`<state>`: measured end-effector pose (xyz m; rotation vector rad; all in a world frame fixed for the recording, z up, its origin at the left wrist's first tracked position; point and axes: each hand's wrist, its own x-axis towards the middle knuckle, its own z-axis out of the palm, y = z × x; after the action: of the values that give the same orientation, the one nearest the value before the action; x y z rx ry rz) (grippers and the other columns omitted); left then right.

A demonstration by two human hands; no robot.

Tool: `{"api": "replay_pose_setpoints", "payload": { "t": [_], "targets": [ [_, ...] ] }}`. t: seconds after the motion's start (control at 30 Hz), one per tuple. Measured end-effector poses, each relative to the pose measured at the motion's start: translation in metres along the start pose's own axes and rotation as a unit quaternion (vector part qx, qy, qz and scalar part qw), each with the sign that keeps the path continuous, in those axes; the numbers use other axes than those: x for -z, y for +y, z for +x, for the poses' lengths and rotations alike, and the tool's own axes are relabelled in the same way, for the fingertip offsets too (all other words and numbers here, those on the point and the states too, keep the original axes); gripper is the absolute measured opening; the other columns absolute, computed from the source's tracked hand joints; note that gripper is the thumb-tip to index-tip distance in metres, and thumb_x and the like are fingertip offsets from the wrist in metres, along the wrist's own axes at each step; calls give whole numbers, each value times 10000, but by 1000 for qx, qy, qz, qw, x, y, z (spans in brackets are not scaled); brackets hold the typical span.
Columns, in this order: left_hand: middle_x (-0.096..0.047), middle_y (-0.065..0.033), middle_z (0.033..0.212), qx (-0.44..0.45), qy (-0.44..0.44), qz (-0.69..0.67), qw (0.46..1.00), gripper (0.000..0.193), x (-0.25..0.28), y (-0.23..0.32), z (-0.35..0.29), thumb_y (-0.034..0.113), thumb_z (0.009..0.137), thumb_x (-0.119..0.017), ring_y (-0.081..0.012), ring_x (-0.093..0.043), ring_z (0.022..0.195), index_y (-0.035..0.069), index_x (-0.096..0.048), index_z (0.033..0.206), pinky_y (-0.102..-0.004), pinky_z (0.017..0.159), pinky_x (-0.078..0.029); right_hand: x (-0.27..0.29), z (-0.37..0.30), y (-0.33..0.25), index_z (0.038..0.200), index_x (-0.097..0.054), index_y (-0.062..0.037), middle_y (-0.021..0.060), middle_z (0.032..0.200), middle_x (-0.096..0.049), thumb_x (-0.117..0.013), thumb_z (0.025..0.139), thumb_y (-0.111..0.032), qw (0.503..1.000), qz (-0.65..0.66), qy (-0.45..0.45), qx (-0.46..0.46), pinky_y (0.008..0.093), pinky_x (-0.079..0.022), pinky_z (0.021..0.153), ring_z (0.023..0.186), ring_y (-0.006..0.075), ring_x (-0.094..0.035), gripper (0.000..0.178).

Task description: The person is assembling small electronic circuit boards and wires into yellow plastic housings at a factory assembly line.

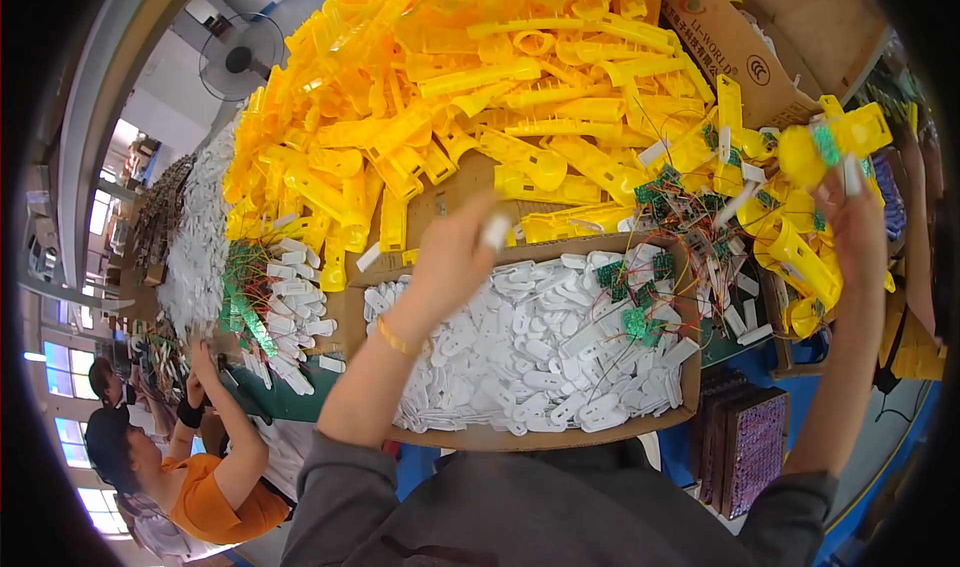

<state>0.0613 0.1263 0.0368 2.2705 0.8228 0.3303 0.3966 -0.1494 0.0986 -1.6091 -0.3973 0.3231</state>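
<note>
At the right, my right hand [848,207] is raised and closed around a yellow plastic housing [860,127] with a small green circuit board [826,145] in it; both are slightly blurred. A white cover shows on a fingertip of this hand. My left hand [455,257] hovers over the far edge of a cardboard box of small white plastic parts [540,367], near the yellow housings. Motion smears its fingers, and one white tip shows, so whether it holds anything is unclear. A big heap of yellow plastic housings [480,97] lies ahead of both hands.
Green circuit boards with thin wires [690,202] lie tangled at the right. More boards and white parts [290,287] sit left of the box. Several yellow housings [800,267] pile below my right hand. A co-worker in orange [215,487] works at the left. A fan [240,59] stands behind.
</note>
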Motion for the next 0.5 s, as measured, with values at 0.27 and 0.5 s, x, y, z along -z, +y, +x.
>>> {"api": "replay_pose_setpoints", "payload": {
  "t": [0.27,0.5],
  "targets": [
    [-571,-98,862,111,-187,-38,975,403,-20,-29,115,194,907,-368,-159,-601,565,149,-428,1302,-274,488,-491,-106,-94,-9,1098,-590,1,88,1021,-626,-554,805,2,954,-102,-265,92,295,-439,885,965,161,-583,295],
    [-528,-114,1009,169,-110,-199,959,432,20,-58,78,358,899,-459,-161,-593,666,75,-406,1222,-284,590,-523,-177,-167,66,852,-638,-18,94,795,-629,-644,677,14,864,-218,-409,196,301,-499,599,683,219,-616,178]
  ]
}}
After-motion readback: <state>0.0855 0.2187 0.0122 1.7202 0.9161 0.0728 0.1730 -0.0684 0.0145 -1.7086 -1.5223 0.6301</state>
